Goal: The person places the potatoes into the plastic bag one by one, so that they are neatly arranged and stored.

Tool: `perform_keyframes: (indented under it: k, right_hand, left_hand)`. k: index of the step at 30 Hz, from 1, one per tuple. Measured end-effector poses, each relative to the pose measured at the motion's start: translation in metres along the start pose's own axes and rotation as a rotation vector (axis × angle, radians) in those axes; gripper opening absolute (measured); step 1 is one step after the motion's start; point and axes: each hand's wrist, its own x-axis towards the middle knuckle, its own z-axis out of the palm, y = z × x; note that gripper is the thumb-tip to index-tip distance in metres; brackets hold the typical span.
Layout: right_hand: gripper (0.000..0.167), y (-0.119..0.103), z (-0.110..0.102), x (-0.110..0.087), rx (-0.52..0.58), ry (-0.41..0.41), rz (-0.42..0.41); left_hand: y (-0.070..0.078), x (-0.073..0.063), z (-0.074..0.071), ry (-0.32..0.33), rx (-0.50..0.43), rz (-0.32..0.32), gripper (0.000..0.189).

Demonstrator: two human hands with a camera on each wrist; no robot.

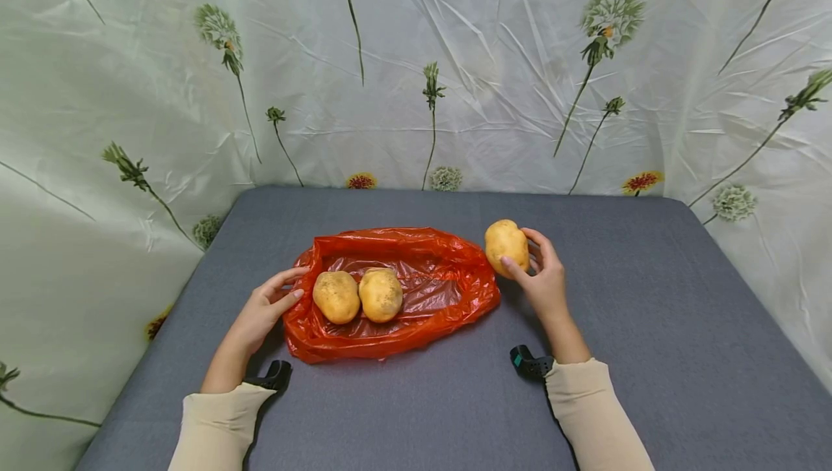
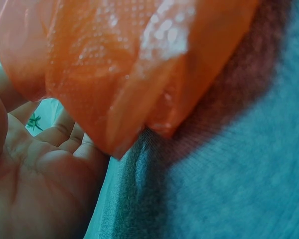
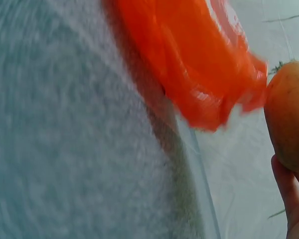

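Observation:
A red plastic bag (image 1: pixel 390 344) lies spread on its side with its mouth facing up, its rim rolled outward. Inside, toward the left end, two potatoes sit side by side: one potato (image 1: pixel 336 297) and another potato (image 1: pixel 380 295). My left hand (image 1: pixel 260 312) holds the bag's left rim between thumb and fingers; in the left wrist view the bag (image 2: pixel 114 64) covers the fingertips. My right hand (image 1: pixel 544 276) grips a third potato (image 1: pixel 505 245) just off the bag's right end. That potato also shows at the right edge of the right wrist view, beside the red plastic.
A grey cloth-covered table (image 1: pixel 416 413) lies beneath everything. Behind and to the sides hangs a pale curtain (image 1: pixel 390 110) printed with dandelions. Dark wrist mounts (image 1: pixel 529 363) sit at both sleeves.

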Motion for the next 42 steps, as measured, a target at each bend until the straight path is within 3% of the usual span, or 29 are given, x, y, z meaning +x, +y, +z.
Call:
perform_keyframes:
  k: [5, 19, 26, 33, 42]
  right_hand:
    - [0.056, -0.005, 0.004, 0.0, 0.045, -0.011, -0.016]
    - [0.058, -0.019, 0.021, -0.007, 0.016, -0.115, -0.078]
    - [0.059, -0.023, 0.032, -0.01, -0.011, -0.162, -0.113]
    - [0.059, -0.024, 0.041, -0.014, 0.028, -0.193, -0.138]
    - [0.058, -0.025, 0.051, -0.016, 0.078, -0.242, -0.082]
  left_hand:
    - [-0.008, 0.002, -0.003, 0.003, 0.006, 0.0, 0.04]
    - [-0.008, 0.003, -0.003, -0.002, 0.004, 0.008, 0.04]
    - [0.012, -0.003, 0.004, 0.001, 0.013, 0.003, 0.038]
    - [-0.009, 0.002, -0.003, 0.0, 0.012, 0.016, 0.038]
    - [-0.011, 0.002, -0.004, -0.004, 0.011, 0.017, 0.04]
